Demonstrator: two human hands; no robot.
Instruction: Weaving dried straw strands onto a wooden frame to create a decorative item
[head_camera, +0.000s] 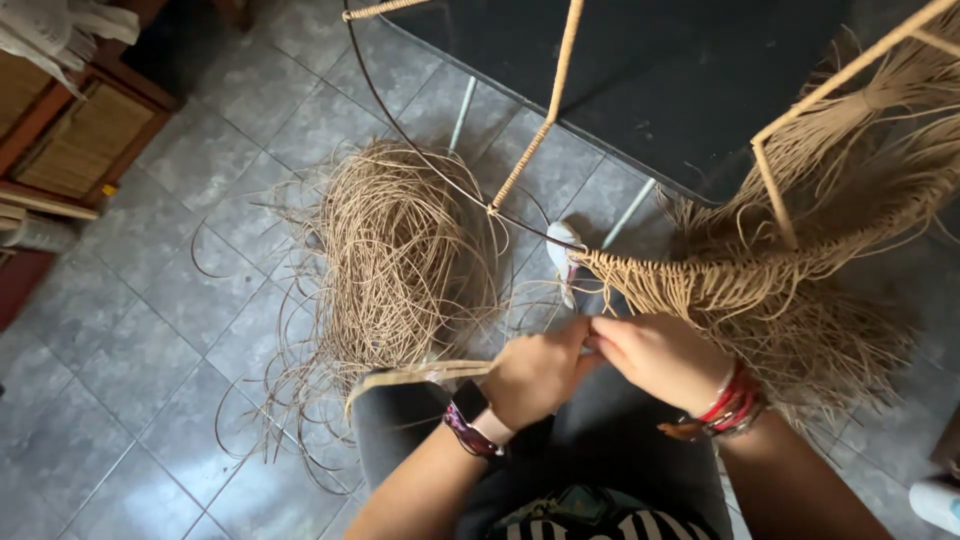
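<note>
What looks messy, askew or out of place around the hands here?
The loose heap of tan cord sprawls over the tiled floor, stray strands curling outward. Otherwise the left hand and right hand meet at the fringe on the frame; nothing looks damaged.

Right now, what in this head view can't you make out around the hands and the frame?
- Fingertips of left hand and right hand: pressed together, hiding the strand they pinch.
- Wire frame: its top is cut off by the upper edge.
- Woven fringe: runs off the right edge.
- White shoe: mostly hidden behind the fringe.
- Loose fibre pile: single strands too fine to trace.
</note>
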